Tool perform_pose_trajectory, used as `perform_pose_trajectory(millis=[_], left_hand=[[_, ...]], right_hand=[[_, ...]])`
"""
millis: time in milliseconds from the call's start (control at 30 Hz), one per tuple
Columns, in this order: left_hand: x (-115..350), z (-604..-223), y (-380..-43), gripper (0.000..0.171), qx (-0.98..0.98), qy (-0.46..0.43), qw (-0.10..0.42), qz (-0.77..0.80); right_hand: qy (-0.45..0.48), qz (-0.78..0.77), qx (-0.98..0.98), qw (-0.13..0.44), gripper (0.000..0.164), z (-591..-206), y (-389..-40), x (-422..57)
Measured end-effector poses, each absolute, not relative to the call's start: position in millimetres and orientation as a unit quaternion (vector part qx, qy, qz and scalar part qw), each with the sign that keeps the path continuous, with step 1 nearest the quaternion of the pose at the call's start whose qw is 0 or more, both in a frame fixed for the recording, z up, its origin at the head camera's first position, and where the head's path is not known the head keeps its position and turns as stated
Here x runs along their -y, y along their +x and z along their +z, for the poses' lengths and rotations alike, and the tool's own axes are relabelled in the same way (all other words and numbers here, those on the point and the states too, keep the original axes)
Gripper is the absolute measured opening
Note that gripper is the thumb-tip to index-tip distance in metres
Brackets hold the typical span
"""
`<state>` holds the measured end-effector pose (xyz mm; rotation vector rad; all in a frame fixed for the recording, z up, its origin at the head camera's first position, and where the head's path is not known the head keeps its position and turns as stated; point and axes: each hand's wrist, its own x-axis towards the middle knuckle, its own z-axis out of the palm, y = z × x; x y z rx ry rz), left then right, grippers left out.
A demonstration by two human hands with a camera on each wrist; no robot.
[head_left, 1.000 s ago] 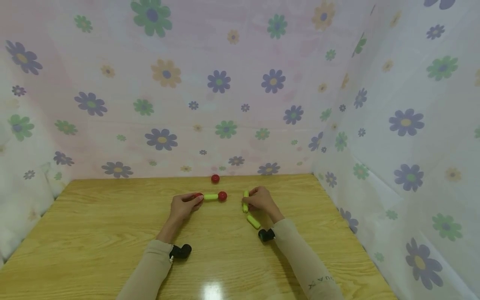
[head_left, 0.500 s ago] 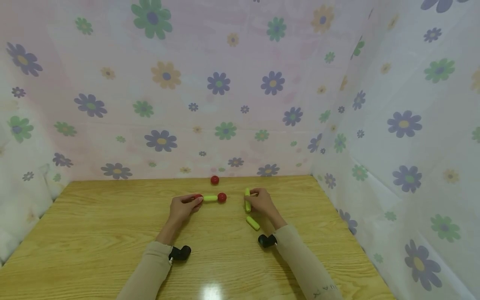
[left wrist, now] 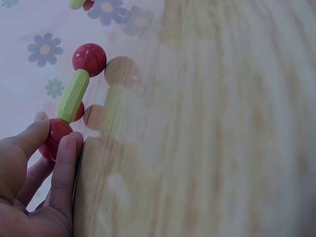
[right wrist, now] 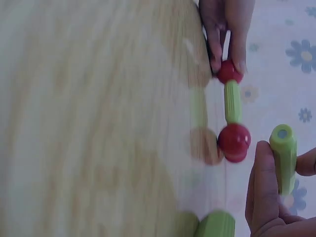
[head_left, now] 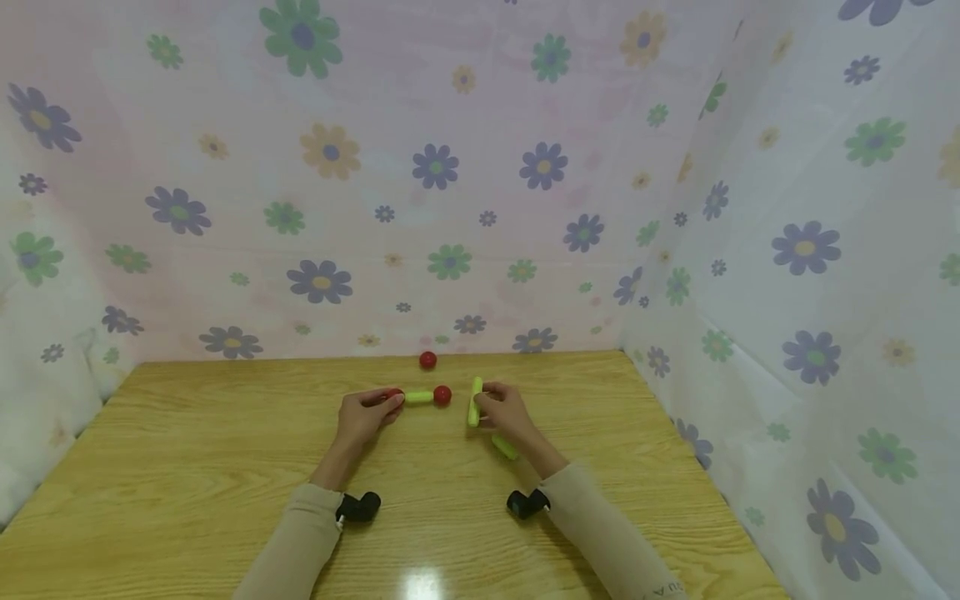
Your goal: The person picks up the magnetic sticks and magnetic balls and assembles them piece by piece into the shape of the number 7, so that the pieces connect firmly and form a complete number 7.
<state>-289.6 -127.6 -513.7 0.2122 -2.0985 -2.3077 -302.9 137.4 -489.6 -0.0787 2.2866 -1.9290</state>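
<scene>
1. Lime-green plastic-looking rod (right wrist: 284, 160), a greyish disc in its end, lies between the thumb and fingers of the right hand (head_left: 512, 412), just beside the far end of the joined piece.
2. That piece runs from the left hand (head_left: 363, 418) towards the right one: near red ball (left wrist: 59, 132), middle green rod (left wrist: 72, 96), outer red ball (left wrist: 89, 59).
3. A loose red ball (head_left: 427, 360) sits near the back edge of the wooden table (head_left: 187, 467); the left wrist view shows it partly behind the middle rod.
4. The spare green rod (head_left: 504, 447) is partly covered by the right hand, and cut off at the bottom of the right wrist view.
5. Left thumb and fingers are clamped on the near ball, hiding part of it.
6. Right thumb and fingers pinch their rod from opposite sides.
</scene>
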Motion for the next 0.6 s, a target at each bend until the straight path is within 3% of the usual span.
perform_pose_trajectory(millis=[600], left_hand=[[128,-516,-292,0.04,0.665,0.066,0.008,-0.744]], right_hand=[[-0.054,-0.672,-0.709,0.206,0.044,-498,-281,-109]])
